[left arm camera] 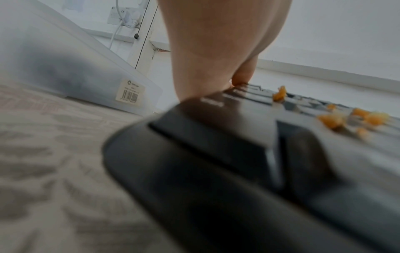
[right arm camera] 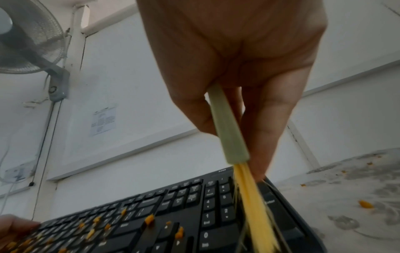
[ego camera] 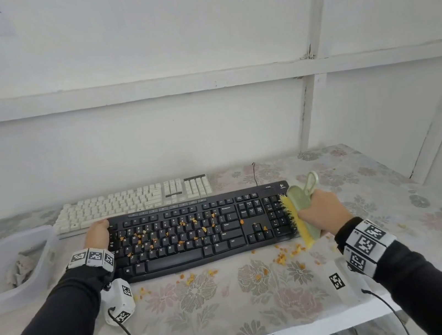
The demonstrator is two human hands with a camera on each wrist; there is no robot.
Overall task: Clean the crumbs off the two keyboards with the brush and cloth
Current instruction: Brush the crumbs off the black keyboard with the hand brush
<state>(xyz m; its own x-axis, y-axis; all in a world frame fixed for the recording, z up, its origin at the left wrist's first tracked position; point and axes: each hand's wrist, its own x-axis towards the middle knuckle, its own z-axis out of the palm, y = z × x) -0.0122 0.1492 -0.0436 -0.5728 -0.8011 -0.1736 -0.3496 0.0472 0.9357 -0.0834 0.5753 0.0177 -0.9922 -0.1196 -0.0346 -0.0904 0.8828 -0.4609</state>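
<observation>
Gripping the pale green brush (ego camera: 304,206) by its back, the right hand (ego camera: 322,209) hides most of the handle; the yellow bristles (right arm camera: 253,205) rest on the number pad at the right end of the black keyboard (ego camera: 195,235). The left hand (ego camera: 97,234) curls over that keyboard's far left corner, fingertips out of sight. Orange crumbs (ego camera: 150,240) dot the keys and the flowered tablecloth (ego camera: 235,304) toward the table's front edge. Behind lies the white keyboard (ego camera: 132,203); at left, a half-cut-off plastic bin (ego camera: 36,271) with a crumpled cloth (ego camera: 20,270).
</observation>
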